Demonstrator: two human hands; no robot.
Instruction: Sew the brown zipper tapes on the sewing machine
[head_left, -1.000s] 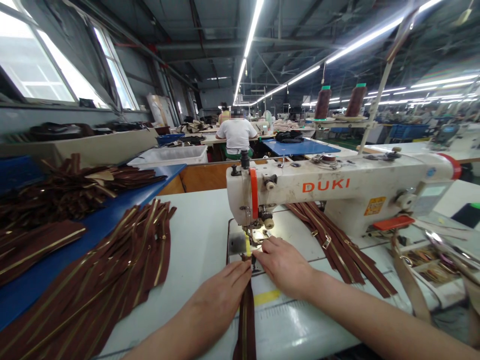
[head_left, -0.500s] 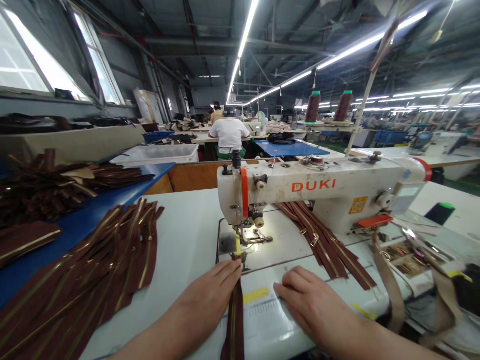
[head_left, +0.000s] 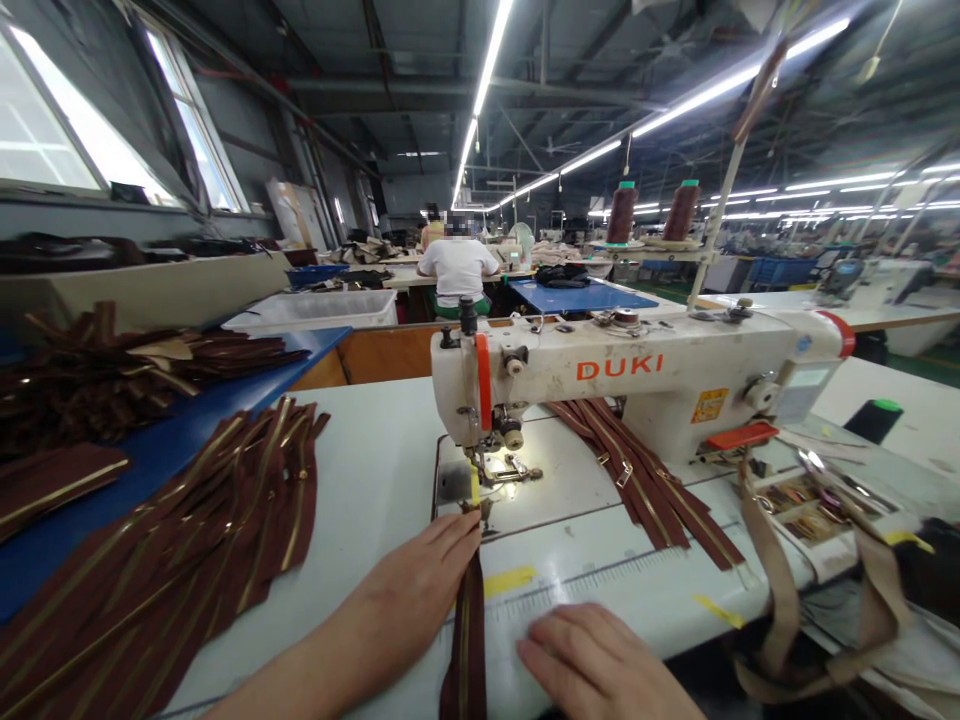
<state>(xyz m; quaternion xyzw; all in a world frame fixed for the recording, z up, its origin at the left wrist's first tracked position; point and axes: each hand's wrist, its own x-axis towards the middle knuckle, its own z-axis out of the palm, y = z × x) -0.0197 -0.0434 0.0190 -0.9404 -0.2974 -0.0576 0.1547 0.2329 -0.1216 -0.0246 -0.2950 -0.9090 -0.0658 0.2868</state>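
Observation:
My left hand lies flat with its fingers stretched out on the white table, pressing beside a brown zipper strip that runs from the table's front edge up to the needle of the white DUKI sewing machine. My right hand rests near the front edge of the table, fingers curled loosely down on the surface, holding nothing that I can see. It lies right of the strip and apart from it.
A spread of brown zippers covers the table's left side, with more piled on a blue surface. Other zippers lie under the machine arm. A tan strap hangs at right. A person in white sits far ahead.
My right hand has drawn back from the needle area toward the table's front edge. My left hand has stayed on the strip. The view has shifted slightly.

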